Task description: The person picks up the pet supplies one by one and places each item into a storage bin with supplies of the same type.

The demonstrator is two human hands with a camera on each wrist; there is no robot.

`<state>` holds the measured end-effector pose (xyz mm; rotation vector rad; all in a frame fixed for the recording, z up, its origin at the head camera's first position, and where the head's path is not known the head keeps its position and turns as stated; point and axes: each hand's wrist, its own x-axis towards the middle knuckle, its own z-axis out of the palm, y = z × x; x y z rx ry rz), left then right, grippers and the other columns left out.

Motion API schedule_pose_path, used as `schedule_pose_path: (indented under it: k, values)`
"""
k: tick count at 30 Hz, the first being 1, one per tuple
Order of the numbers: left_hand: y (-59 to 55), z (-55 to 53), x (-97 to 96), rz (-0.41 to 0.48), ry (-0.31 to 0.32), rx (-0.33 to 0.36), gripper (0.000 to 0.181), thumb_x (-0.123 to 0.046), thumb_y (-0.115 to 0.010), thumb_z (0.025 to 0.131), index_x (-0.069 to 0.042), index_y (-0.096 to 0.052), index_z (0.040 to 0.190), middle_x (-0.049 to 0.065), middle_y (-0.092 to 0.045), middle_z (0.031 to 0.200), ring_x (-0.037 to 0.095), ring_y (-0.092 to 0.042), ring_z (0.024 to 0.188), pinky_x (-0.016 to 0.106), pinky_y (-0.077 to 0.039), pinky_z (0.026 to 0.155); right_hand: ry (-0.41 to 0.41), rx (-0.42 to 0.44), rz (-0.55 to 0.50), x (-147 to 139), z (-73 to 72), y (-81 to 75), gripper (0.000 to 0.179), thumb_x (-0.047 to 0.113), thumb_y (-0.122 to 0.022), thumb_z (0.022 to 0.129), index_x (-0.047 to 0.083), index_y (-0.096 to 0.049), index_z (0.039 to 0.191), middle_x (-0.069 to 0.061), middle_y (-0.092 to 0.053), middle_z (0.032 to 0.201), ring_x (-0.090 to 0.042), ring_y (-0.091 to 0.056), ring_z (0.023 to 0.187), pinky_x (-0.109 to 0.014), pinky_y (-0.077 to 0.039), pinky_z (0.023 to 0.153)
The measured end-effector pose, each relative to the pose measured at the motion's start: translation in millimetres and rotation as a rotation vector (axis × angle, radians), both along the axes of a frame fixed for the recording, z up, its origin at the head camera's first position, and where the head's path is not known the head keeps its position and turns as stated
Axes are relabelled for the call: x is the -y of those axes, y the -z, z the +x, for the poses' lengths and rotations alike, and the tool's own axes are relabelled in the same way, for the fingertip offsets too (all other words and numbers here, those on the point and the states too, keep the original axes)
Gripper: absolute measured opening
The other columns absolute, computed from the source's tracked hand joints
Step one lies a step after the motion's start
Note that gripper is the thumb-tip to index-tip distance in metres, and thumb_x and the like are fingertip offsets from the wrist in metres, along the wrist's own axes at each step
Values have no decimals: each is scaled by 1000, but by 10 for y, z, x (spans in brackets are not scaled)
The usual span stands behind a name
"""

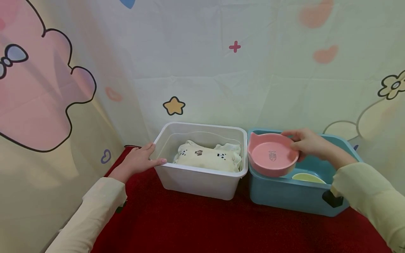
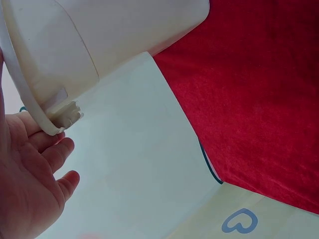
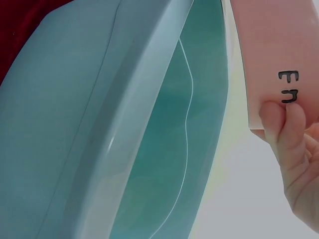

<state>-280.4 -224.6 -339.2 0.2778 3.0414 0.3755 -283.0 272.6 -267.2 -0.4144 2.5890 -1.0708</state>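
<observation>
My right hand [image 1: 305, 142] grips a pink cat-eared pet bowl [image 1: 272, 154] by its right side, with the bowl's inside and its fish print facing me. It hangs over the left part of a blue bin [image 1: 284, 191]. In the right wrist view, fingertips [image 3: 294, 119] press on the bowl's lettered wall [image 3: 279, 45]. At the left, my left hand [image 1: 139, 160] holds the corner of a white bin [image 1: 196, 181], thumb along the front rim. The left wrist view shows fingers [image 2: 57, 152] curled under that rim. A cream cushion [image 1: 205, 158] with small prints lies inside the white bin.
A pale yellow rounded item [image 1: 308, 177] lies in the blue bin, which has a dark latch [image 1: 332, 199] on its front. Both bins stand side by side on a red cloth [image 1: 196, 225]. A printed curtain [image 1: 202, 70] hangs close behind and at the left.
</observation>
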Motion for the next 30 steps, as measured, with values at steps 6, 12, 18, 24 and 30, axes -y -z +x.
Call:
schedule_pose_path:
  k: [6, 12, 18, 24, 30]
  values:
    - [-2, 6, 3, 3, 0, 1, 97, -71, -44, 73, -7, -21, 141, 17, -21, 145, 45, -29, 122, 63, -29, 93, 6, -4, 10, -30, -21, 4, 54, 6, -43, 87, -8, -23, 135, -31, -53, 113, -22, -63, 60, -36, -54, 57]
    - [5, 1, -5, 8, 1, 4, 98, -73, -44, 72, -8, -20, 141, 17, -21, 145, 44, -29, 122, 63, -29, 93, 19, -2, 21, -66, -30, 6, 54, 6, -43, 87, -9, -23, 135, -32, -51, 115, -21, -63, 61, -35, -54, 58]
    - [15, -12, -18, 1, 7, 6, 98, -73, -43, 72, -7, -20, 141, 17, -20, 146, 44, -28, 123, 63, -27, 94, 41, 7, 37, -114, -57, -1, 55, 6, -43, 87, -8, -21, 135, -33, -47, 119, -21, -63, 64, -36, -54, 60]
    - [37, -23, -14, -17, 4, 8, 100, -75, -41, 71, -6, -20, 141, 16, -19, 146, 45, -27, 124, 62, -28, 94, 59, -15, 57, -147, -102, 29, 56, 6, -45, 86, -8, -23, 135, -32, -50, 115, -22, -64, 64, -36, -54, 60]
    - [16, -15, 19, -23, 39, -21, 97, -73, -41, 73, -4, -22, 140, 18, -22, 145, 42, -30, 123, 59, -27, 97, 83, -25, 51, -174, -157, 97, 55, 8, -45, 87, -8, -24, 135, -32, -51, 114, -21, -63, 63, -35, -54, 59]
